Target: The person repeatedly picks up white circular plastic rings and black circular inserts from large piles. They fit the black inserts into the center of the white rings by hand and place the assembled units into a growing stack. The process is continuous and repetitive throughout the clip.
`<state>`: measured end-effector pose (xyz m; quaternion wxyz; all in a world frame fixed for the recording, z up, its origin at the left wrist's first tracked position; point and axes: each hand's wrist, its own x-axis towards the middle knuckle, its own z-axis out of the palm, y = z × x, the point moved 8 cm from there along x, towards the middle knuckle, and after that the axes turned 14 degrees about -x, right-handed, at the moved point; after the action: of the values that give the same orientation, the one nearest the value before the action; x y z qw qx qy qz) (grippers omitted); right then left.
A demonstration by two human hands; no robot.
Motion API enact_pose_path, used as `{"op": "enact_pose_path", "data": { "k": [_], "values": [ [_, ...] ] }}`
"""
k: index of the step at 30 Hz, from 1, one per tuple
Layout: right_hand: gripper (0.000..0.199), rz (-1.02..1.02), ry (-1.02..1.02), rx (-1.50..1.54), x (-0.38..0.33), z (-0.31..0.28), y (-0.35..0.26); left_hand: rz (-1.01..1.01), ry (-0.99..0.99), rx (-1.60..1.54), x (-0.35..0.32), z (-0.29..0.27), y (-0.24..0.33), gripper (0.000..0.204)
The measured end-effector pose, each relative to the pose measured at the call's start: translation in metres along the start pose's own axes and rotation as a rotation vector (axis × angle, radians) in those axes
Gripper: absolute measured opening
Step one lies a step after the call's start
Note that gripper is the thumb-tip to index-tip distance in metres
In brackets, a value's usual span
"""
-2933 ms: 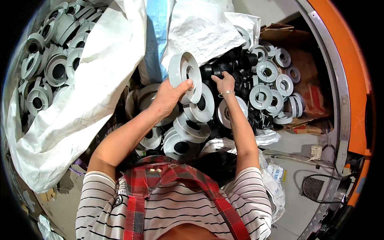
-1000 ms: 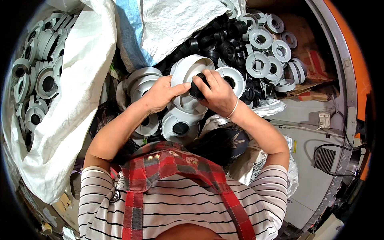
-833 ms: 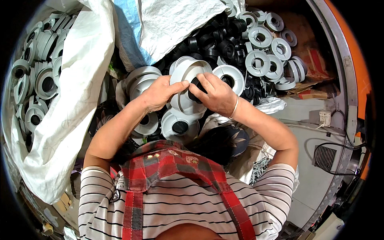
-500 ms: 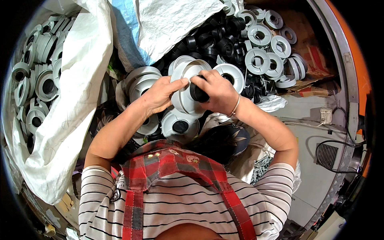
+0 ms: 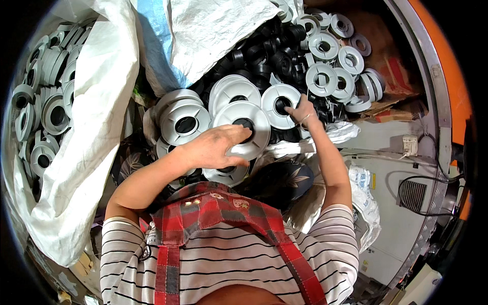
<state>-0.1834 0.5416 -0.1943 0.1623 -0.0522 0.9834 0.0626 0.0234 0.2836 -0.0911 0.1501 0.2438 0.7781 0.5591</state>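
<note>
My left hand (image 5: 219,146) lies palm down over a light-grey flanged spool (image 5: 256,114), its fingers stretched across the black centre. This spool rests on other grey spools in front of me. To the right, my right hand (image 5: 303,111) grips another light-grey spool (image 5: 274,95) at its right side. Its thumb is at the dark centre hole and its other fingers are partly hidden at the rim. More grey spools (image 5: 173,113) with dark centres stand stacked left of my left hand. Behind both hands is a heap of black ring-shaped parts (image 5: 259,70).
A white woven sack (image 5: 104,122) with many grey spools (image 5: 54,113) beyond it fills the left side. Another white and blue sack (image 5: 208,38) covers the back. Loose grey spools (image 5: 321,79) lie at back right. A grey metal cabinet (image 5: 386,229) with a black cable (image 5: 401,195) stands at right.
Both hands held a grey spool with a black part in it; that spool now lies on the pile under my left hand. My right hand has moved right to another spool, which has shifted slightly.
</note>
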Motion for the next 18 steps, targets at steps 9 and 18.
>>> {"op": "enact_pose_path", "data": {
  "k": [9,18],
  "values": [
    [0.051,-0.322,0.241,0.36,-0.056,-0.14,-0.084,0.353,0.399,0.373,0.016,-0.043,0.025,0.079],
    [0.032,-0.291,0.206,-0.041,0.072,-0.046,-0.132,-0.2,0.936,-0.524,-0.028,-0.122,-0.031,0.044]
  ]
}}
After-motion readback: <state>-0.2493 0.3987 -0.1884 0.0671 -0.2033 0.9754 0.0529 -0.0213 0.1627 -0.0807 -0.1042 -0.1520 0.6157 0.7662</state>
